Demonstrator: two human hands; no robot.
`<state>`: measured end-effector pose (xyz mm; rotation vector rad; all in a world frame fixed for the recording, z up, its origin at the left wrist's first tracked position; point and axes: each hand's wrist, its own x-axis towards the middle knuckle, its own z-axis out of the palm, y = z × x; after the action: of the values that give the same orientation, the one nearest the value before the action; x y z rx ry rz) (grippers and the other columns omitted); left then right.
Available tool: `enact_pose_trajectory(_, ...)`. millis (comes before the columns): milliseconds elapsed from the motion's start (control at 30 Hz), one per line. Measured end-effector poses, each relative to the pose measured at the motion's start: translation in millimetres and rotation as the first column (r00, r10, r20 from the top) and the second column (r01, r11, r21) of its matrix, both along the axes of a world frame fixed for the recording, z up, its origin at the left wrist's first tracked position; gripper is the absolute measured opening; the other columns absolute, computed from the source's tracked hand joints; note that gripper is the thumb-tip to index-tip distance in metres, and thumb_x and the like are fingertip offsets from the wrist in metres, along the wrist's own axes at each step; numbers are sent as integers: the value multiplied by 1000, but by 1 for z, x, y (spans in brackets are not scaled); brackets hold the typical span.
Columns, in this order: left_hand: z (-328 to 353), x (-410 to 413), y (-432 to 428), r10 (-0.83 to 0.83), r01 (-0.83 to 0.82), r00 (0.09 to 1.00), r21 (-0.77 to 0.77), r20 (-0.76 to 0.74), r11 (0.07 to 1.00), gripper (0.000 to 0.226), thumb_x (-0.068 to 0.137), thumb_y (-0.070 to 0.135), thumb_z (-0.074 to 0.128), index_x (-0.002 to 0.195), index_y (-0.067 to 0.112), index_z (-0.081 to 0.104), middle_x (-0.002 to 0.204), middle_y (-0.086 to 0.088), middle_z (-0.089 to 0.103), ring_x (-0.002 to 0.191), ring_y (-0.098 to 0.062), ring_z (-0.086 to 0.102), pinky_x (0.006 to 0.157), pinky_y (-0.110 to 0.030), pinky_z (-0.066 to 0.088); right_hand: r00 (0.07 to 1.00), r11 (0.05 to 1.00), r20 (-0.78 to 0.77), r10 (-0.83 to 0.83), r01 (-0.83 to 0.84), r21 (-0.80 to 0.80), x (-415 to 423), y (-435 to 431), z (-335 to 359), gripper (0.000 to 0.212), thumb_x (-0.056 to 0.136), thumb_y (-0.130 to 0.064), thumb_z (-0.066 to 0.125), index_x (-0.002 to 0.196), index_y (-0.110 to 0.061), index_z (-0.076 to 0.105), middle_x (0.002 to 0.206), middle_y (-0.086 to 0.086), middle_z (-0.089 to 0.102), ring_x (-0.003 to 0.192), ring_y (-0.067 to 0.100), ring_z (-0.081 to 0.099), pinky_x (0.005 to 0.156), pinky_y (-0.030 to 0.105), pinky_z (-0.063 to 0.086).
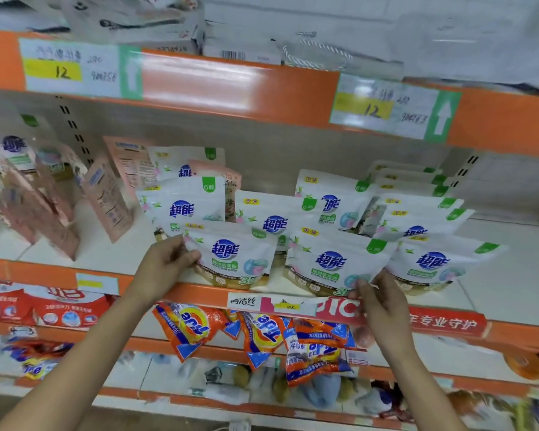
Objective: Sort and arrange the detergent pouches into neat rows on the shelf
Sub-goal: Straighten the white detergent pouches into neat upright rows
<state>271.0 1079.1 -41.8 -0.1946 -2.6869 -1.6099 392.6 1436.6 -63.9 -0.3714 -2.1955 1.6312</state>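
Several white detergent pouches with blue logos stand on the middle shelf (495, 293). My left hand (168, 262) grips the left edge of the front left pouch (234, 256). My right hand (377, 293) pinches the lower right corner of the front middle pouch (330, 262). A third front pouch (433, 265) stands to the right, untouched. Behind them more white pouches (271, 219) stand in loose rows, some tilted. Pink pouches (106, 197) lean at the left end of the same shelf.
An orange shelf edge with price labels (386, 110) runs above. Below, orange Tide bags (193, 328) and red bags (59, 309) lie on the lower shelf. The right part of the middle shelf is bare white board.
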Motion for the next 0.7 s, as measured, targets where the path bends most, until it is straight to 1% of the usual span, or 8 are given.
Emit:
enact_pose_trajectory(133, -2, -6, -31, 61, -61, 998, 11, -3, 998, 15, 90, 13, 66, 78, 4, 61, 79, -25, 65, 83, -43, 63, 81, -50, 49, 1000, 1000, -2, -1, 1, -2, -7, -7, 3, 14, 99, -9, 51, 93, -20, 58, 85, 11, 69, 73, 20, 68, 55, 23, 53)
enact_pose_trajectory(300, -2, -8, -59, 129, -128, 991, 32, -28, 991, 17, 89, 8, 64, 75, 0, 60, 67, -7, 70, 78, -33, 63, 60, -12, 42, 999, 999, 22, -47, 46, 23, -12, -17, 8, 15, 98, -14, 55, 95, -29, 58, 92, 0, 72, 79, 12, 70, 65, 27, 54)
enact_pose_trajectory(367, -2, -10, -68, 123, -121, 992, 47, -29, 992, 16, 89, 8, 65, 75, 2, 61, 66, -4, 69, 75, -32, 61, 59, -14, 41, 999, 999, 31, -43, 43, 8, -14, -21, 8, 14, 97, -16, 58, 101, -29, 60, 100, -2, 72, 86, 16, 71, 72, 35, 57)
enact_pose_trajectory(433, -2, -12, -74, 107, -106, 994, 59, -25, 993, 14, 88, 10, 66, 75, 8, 62, 70, -10, 68, 77, -35, 62, 63, -23, 44, 998, 999, 46, -49, 50, -11, -16, -25, 8, 16, 96, -15, 60, 108, -25, 61, 105, -2, 72, 92, 21, 71, 78, 42, 58)
enact_pose_trajectory(533, 3, -8, -72, 118, -117, 993, 52, -8, 992, 14, 87, 11, 67, 78, 6, 58, 75, -13, 69, 79, -33, 64, 66, -25, 46, 998, 998, 39, -54, 55, -17, -17, -31, 8, 17, 94, -13, 62, 109, -23, 61, 104, -2, 73, 93, 23, 71, 79, 42, 58)
enact_pose_trajectory(600, 6, -3, -68, 111, -110, 994, 25, -19, 994, 12, 86, 11, 69, 84, 9, 57, 79, -4, 69, 79, -17, 65, 63, -15, 45, 998, 998, 36, -56, 56, -13, -16, -33, 9, 14, 95, -14, 61, 106, -24, 61, 104, -1, 72, 93, 21, 71, 76, 37, 58)
enact_pose_trajectory(633, 8, 0, -68, 104, -104, 995, 15, -14, 995, 13, 86, 14, 70, 91, 12, 58, 84, 2, 70, 84, -11, 65, 68, -13, 46, 998, 998, 38, -56, 57, -12, -16, -33, 10, 14, 96, -14, 59, 104, -26, 60, 102, -1, 73, 91, 19, 71, 71, 31, 57)
enact_pose_trajectory(700, 17, 7, -73, 108, -110, 993, -57, -37, 992, 33, 84, 32, 72, 109, 18, 55, 103, 5, 67, 101, -15, 63, 83, -31, 50, 997, 997, 32, -69, 70, -13, -15, -35, 13, 16, 98, -13, 56, 97, -29, 59, 96, -2, 73, 84, 16, 71, 58, 19, 52)
